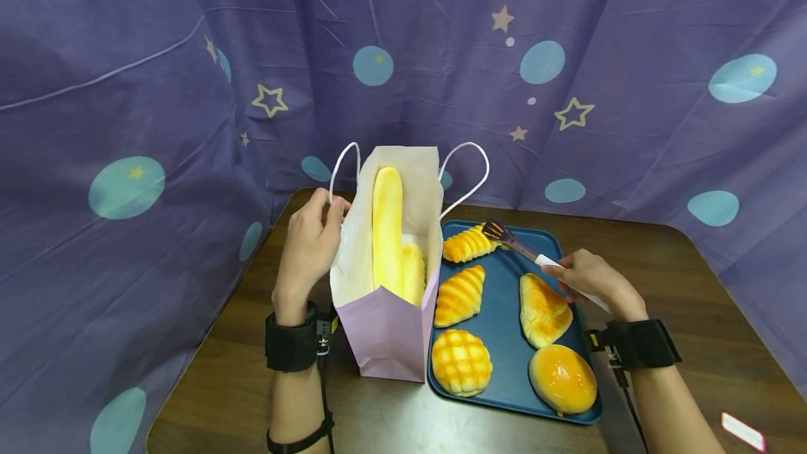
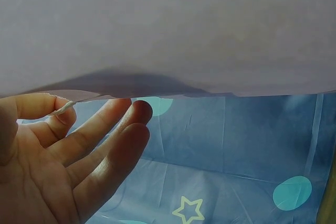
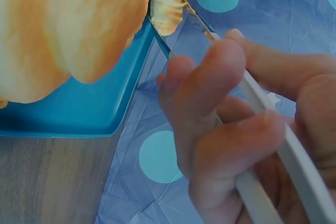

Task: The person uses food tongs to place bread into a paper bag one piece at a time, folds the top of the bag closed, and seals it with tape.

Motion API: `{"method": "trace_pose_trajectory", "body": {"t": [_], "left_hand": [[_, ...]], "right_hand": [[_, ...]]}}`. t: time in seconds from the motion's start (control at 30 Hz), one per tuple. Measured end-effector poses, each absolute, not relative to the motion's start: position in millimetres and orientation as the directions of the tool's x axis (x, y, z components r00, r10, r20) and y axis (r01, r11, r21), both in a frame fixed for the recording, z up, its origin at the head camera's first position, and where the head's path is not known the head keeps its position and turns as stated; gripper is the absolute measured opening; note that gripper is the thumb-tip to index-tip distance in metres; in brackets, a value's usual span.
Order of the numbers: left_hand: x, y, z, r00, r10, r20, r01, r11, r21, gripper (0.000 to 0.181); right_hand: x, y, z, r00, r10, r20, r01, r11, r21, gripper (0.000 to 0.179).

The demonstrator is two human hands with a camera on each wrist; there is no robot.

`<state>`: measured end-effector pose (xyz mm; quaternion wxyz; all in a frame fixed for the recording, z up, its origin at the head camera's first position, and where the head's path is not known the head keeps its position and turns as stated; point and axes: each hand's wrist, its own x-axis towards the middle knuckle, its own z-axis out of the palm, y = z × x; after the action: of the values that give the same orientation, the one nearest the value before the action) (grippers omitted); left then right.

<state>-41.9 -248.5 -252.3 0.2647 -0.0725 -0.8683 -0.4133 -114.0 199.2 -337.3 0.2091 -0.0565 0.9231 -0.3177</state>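
Card (image 1: 742,431) at lower right, too small to read; right hand (image 1: 591,277) curled round the tongs (image 1: 546,260), ridged roll (image 1: 468,244) beyond its fingers, right at the tips; pinched there or not, can't tell; it's by the blue tray's (image 1: 501,321) far left corner; left hand (image 1: 309,247) pinches the cord handle (image 1: 353,144) of the paper bag (image 1: 392,342).

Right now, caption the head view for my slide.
Right grip holding tongs at a ridged pastry beside a lilac bag of bread.
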Motion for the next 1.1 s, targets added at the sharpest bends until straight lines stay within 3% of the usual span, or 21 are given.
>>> {"method": "trace_pose_trajectory", "body": {"t": [1.1], "left_hand": [[-42.0,-247.1,-251.4,-0.850,-0.096,0.518,0.337,0.657,0.675,0.025]], "right_hand": [[-105.6,203.9,-331.0,-0.934,-0.206,-0.293,0.034,0.762,-0.646,0.045]]}}
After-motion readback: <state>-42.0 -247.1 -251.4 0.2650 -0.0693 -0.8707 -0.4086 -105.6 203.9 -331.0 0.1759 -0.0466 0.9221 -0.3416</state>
